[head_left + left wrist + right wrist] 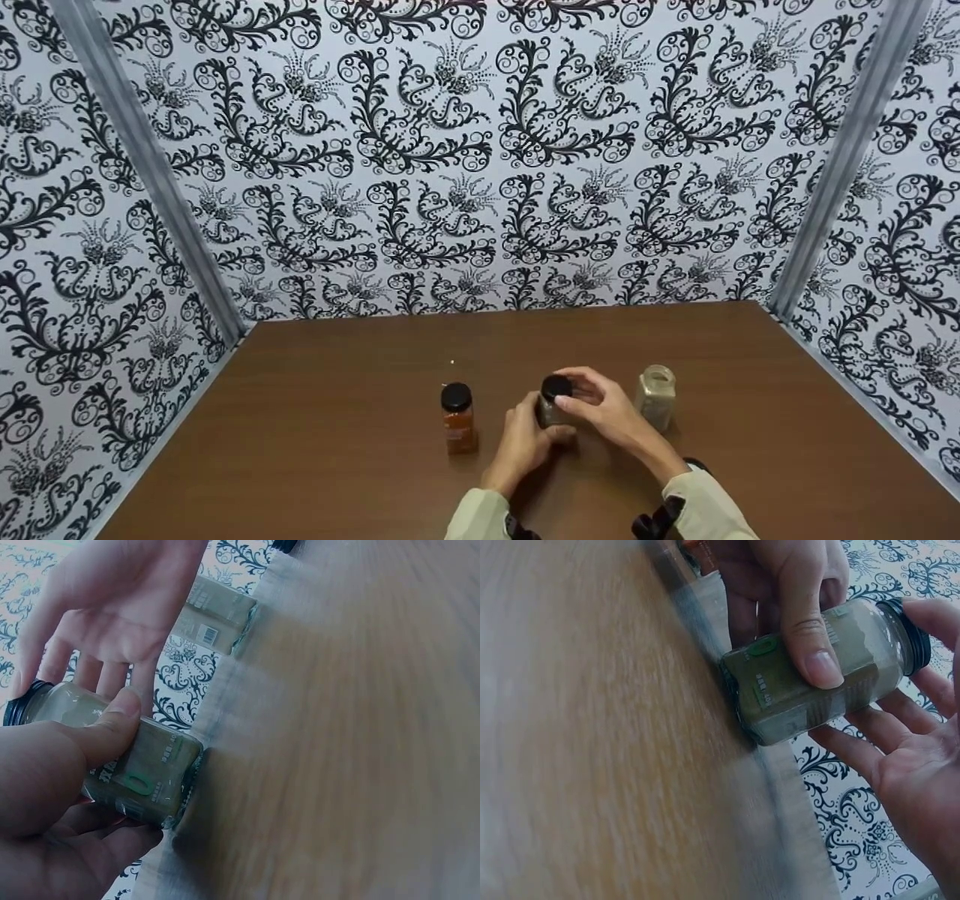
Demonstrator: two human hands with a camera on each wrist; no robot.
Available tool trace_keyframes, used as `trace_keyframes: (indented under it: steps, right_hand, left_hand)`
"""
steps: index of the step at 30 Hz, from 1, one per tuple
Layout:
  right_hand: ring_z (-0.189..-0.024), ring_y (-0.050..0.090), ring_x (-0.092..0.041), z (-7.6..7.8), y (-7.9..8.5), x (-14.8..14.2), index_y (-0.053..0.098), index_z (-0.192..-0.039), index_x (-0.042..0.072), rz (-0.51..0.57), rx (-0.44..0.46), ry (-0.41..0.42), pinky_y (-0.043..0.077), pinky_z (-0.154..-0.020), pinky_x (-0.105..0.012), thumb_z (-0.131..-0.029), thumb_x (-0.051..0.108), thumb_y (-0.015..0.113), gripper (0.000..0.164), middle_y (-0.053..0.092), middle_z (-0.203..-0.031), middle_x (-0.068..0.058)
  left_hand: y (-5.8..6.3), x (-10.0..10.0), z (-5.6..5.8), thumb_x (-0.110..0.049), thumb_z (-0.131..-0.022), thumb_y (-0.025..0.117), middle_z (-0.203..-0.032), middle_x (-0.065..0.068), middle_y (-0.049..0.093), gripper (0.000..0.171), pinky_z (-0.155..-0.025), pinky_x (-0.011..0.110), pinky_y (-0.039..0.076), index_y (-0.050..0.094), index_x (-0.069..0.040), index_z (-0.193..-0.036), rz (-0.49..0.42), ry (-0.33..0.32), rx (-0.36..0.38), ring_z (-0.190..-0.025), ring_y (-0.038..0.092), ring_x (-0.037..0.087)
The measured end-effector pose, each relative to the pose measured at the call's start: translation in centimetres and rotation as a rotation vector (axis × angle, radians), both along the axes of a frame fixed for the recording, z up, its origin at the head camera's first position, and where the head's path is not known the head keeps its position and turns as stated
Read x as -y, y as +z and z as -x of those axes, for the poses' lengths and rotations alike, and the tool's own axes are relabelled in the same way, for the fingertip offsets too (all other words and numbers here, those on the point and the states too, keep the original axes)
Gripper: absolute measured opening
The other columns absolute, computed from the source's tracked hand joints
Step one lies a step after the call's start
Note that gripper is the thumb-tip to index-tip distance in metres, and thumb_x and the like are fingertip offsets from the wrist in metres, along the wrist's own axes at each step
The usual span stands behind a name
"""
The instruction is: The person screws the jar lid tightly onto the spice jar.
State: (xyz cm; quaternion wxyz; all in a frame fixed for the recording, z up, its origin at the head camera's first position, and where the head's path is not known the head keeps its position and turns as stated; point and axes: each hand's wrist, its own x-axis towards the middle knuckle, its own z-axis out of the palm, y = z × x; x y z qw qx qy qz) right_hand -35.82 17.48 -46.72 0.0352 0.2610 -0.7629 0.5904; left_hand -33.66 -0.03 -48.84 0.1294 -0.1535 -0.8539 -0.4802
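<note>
- The person's left hand (pixel 523 442) gripped the body of a glass jar (pixel 859 675) with brownish powder, the thumb lying across its label.
- The right hand (pixel 611 412) pinched the black lid (pixel 906 636) of this same jar, so both hands were together on one thing.
- This jar was about upright, between the two other jars, near the middle of the table (pixel 337 420); whether its base touched the wood, I could not tell.
- On the right side an open jar (pixel 656 405) stood with its mouth bare, and no hand touched it.
- On the left side a jar of orange-red spice (pixel 459 431) stood with its cap (pixel 456 397) on.
- In my judgement, the work was only partly done: two jars were covered, one was not. Whether the pinched lid was being tightened or loosened, I could not tell.
</note>
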Motion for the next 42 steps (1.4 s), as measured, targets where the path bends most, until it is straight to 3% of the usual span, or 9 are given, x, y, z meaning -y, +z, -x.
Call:
trace_keyframes:
  steps: [8, 21, 28, 36, 42]
  right_hand:
    - [-0.115, 0.064, -0.007, 0.01, -0.16, 0.08, 0.054, -0.135, 0.001, 0.003, 0.01, 0.0, 0.05, -0.097, -0.018, -0.095, 0.014, 0.069, 0.044, 0.06, -0.132, -0.026]
    - [-0.114, 0.067, -0.022, 0.04, -0.3, 0.38, 0.056, -0.129, 0.005, -0.011, 0.011, -0.044, 0.053, -0.092, -0.021, -0.092, 0.017, 0.073, 0.042, 0.064, -0.128, -0.023]
    - [-0.122, 0.062, -0.039, -0.1, -0.05, 0.25, 0.055, -0.135, 0.001, -0.028, 0.008, -0.005, 0.05, -0.094, -0.019, -0.097, 0.016, 0.067, 0.043, 0.061, -0.131, -0.027]
    - [-0.123, 0.061, -0.038, -0.23, 0.01, 0.44, 0.056, -0.131, 0.009, -0.052, 0.036, -0.039, 0.05, -0.096, -0.022, -0.097, 0.025, 0.067, 0.04, 0.062, -0.13, -0.021]
    - [-0.128, 0.057, -0.044, -0.18, 0.03, 0.43, 0.05, -0.144, 0.006, -0.055, 0.009, 0.015, 0.05, -0.096, -0.02, -0.098, 0.02, 0.064, 0.051, 0.053, -0.142, -0.029]
  left_hand:
    - [0.1, -0.02, -0.05, -0.026, -0.079, 0.086, -0.113, 0.017, 0.073, 0.054, -0.087, 0.04, 0.057, 0.064, 0.0, -0.12, -0.008, -0.005, -0.001, -0.099, 0.071, 0.025]
    - [0.0, -0.16, 0.08, -0.025, -0.078, 0.087, -0.112, 0.014, 0.073, 0.053, -0.086, 0.037, 0.057, 0.064, -0.001, -0.119, -0.012, 0.011, 0.017, -0.1, 0.07, 0.024]
    - [-0.05, -0.34, 0.31, -0.022, -0.077, 0.087, -0.113, 0.015, 0.073, 0.052, -0.087, 0.038, 0.056, 0.065, -0.001, -0.119, -0.017, 0.019, 0.017, -0.103, 0.07, 0.026]
    - [-0.1, -0.25, 0.14, -0.022, -0.078, 0.087, -0.114, 0.015, 0.073, 0.052, -0.087, 0.038, 0.056, 0.065, -0.002, -0.12, -0.017, 0.006, 0.023, -0.103, 0.069, 0.025]
    - [-0.05, -0.06, 0.26, -0.023, -0.081, 0.084, -0.117, 0.015, 0.072, 0.051, -0.091, 0.041, 0.056, 0.064, -0.003, -0.123, -0.013, -0.011, 0.043, -0.107, 0.068, 0.026]
